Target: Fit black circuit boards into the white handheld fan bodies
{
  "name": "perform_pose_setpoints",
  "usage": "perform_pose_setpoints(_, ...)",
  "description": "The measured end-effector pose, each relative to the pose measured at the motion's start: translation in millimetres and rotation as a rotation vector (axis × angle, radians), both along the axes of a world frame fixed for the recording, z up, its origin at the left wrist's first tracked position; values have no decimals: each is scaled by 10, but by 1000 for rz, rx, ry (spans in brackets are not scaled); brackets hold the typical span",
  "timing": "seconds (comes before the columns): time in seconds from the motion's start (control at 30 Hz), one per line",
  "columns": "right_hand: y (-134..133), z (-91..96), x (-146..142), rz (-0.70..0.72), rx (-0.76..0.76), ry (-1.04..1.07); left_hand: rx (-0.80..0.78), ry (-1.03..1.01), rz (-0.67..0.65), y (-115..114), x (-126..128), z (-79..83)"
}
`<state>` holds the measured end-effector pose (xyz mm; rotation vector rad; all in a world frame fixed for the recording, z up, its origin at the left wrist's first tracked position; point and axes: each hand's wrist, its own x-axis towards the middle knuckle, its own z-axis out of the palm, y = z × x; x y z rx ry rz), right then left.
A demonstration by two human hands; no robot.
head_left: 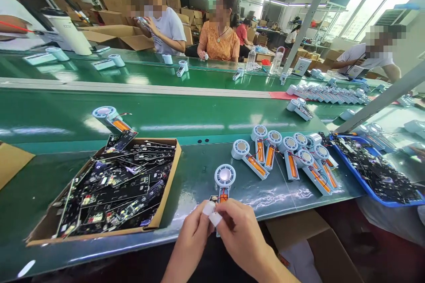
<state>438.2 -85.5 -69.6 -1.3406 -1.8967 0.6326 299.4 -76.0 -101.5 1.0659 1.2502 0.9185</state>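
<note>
A light-blue handheld fan housing with a round silver centre lies at the table's front edge, its orange battery showing in the handle. Over that handle my two hands meet, white covers on the thumbs. My left hand is closed on a small black circuit board, of which only the top end shows. The fingers of my right hand are pinched together against the left thumb, close to the red wires; what they grip is hidden. The lower handle is mostly covered by the hands.
On the left stands a cardboard box of circuit boards, a fan housing behind it. Several fan housings lie to the right, beside a blue tray of boards. A green conveyor runs behind; co-workers sit across it.
</note>
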Motion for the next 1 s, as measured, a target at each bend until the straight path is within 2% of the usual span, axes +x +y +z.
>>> perform_pose_setpoints(0.07, 40, 5, -20, 31, 60, -83, 72, 82, 36, -18, 0, 3)
perform_pose_setpoints(0.2, 66, 72, 30, 175, 196, -388, 175, 232, 17, -44, -20, -30)
perform_pose_setpoints(0.27, 63, 114, 57, 231, 264, -515, 236, 303, 60, -46, -33, -64)
perform_pose_setpoints(0.33, 63, 142, 99, 275, 320, -551, 266, 339, 107, -41, -47, -87)
perform_pose_setpoints(0.4, 68, 141, 176, 300, 336, -460, 223, 327, 112, -32, -55, -76)
perform_pose_setpoints(0.47, 75, 105, 283, 215, 279, -284, 131, 262, 88, -28, -53, -27)
perform_pose_setpoints(0.57, 68, 3, 427, -63, 71, -87, 14, 147, 49, -37, -40, 72)
perform_pose_setpoints(0.6, 59, -33, 452, -118, -9, -54, -4, 132, 43, -44, -38, 96)
perform_pose_setpoints(0.7, 19, -108, 447, -84, -218, 41, 3, 150, 22, -59, -54, 117)
perform_pose_setpoints(0.77, 10, -120, 420, -50, -245, 89, 31, 182, 8, -57, -79, 104)
perform_pose_setpoints(0.87, 48, -84, 430, -79, -201, 100, 85, 274, -14, -36, -114, 93)
perform_pose_setpoints(1.0, 143, -48, 501, -64, -376, 166, 130, 361, -32, -21, -115, 102)
